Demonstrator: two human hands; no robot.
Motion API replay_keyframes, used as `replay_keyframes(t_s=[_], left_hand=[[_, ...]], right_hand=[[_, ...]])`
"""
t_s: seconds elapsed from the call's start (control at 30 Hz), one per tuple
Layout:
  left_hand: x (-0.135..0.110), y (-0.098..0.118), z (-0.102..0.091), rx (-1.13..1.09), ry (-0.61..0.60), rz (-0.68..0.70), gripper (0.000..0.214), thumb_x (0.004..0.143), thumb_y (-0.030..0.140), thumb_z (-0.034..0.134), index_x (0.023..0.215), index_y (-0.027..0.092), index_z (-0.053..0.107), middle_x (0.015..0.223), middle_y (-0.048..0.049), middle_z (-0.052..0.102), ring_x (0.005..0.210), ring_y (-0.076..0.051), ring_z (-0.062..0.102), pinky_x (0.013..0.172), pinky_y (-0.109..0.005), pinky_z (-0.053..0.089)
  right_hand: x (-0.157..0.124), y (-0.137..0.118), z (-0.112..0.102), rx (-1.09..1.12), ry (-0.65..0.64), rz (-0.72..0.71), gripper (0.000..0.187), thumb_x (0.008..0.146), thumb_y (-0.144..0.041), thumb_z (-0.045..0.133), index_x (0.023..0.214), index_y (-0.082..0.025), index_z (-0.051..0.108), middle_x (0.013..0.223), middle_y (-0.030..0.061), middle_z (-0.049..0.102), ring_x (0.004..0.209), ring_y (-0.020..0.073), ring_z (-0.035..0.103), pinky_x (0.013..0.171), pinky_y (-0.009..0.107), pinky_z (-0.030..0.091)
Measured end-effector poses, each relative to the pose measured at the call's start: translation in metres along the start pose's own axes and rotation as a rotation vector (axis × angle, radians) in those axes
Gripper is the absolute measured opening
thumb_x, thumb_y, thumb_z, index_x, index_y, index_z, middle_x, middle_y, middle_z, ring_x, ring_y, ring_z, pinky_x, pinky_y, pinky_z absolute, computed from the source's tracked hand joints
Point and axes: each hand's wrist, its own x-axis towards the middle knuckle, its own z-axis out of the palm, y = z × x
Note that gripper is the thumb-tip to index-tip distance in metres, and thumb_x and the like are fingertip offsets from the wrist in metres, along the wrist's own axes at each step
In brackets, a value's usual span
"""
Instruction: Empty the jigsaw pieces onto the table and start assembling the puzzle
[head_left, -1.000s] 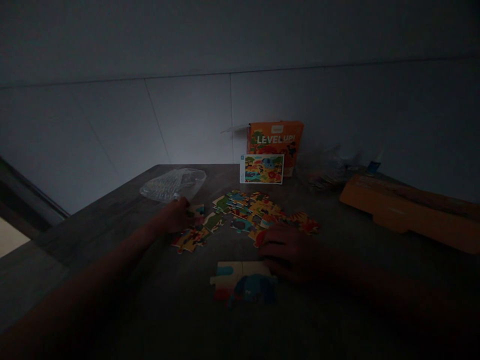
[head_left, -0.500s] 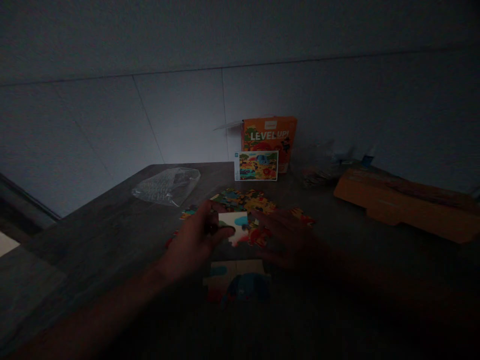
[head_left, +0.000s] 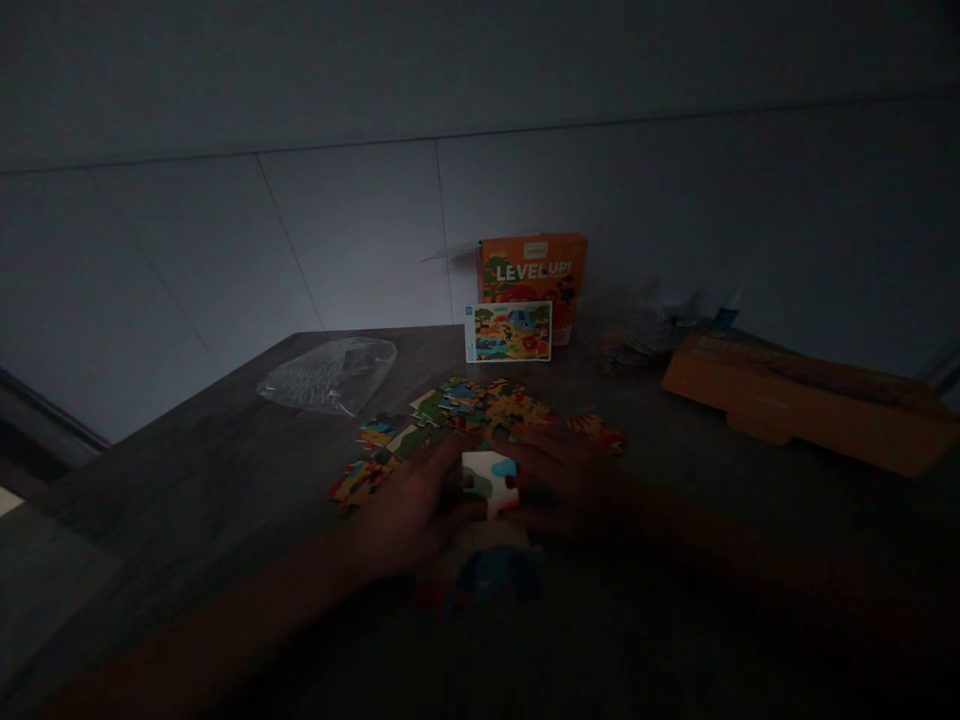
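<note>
Between both hands, the pale puzzle piece (head_left: 491, 480) is pinched by the left hand (head_left: 409, 510), its grip closed on it; the right hand (head_left: 566, 480) touches it from 3 o'clock, above the joined pieces (head_left: 487, 575) at 6 o'clock on the tabletop (head_left: 225, 480).

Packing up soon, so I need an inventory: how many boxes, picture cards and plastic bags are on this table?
Orange "LEVEL UP!" puzzle box, upright: 1
Flat orange cardboard box: 1
Colourful reference picture card: 1
Clear plastic bag: 1
Total: 4
</note>
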Motion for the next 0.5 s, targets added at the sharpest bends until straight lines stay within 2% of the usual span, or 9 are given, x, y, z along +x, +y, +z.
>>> replay_keyframes(t_s=[0.2, 0.37, 0.5], left_hand=[[0.003, -0.012, -0.011, 0.146, 0.088, 0.146, 0.049, 0.088, 0.027, 0.060, 0.135, 0.021, 0.046, 0.107, -0.0067, 0.064, 0.110, -0.024, 0.059, 0.096, -0.039, 0.049], [0.004, -0.012, -0.014, 0.200, 0.097, 0.177, 0.063, 0.087, 0.038, 0.066, 0.141, 0.020, 0.040, 0.123, -0.0103, 0.061, 0.119, -0.027, 0.055, 0.102, -0.042, 0.047], [0.001, -0.010, -0.013, 0.220, 0.090, 0.250, 0.060, 0.089, 0.039, 0.064, 0.141, 0.022, 0.041, 0.129, -0.0101, 0.060, 0.121, -0.026, 0.054, 0.103, -0.044, 0.046]], right_hand=[[-0.002, 0.004, -0.001, -0.018, 0.058, 0.113, 0.055, 0.086, -0.049, 0.063, 0.128, -0.014, 0.054, 0.108, 0.0159, 0.067, 0.099, 0.0286, 0.063, 0.083, 0.044, 0.053], [-0.002, 0.003, -0.002, -0.037, 0.103, 0.068, 0.053, 0.087, -0.048, 0.062, 0.125, -0.013, 0.054, 0.105, 0.0157, 0.067, 0.096, 0.0281, 0.064, 0.080, 0.042, 0.053], [-0.003, 0.003, -0.003, -0.025, 0.098, 0.038, 0.055, 0.087, -0.048, 0.063, 0.127, -0.012, 0.053, 0.107, 0.0161, 0.067, 0.098, 0.0278, 0.063, 0.082, 0.042, 0.053]])
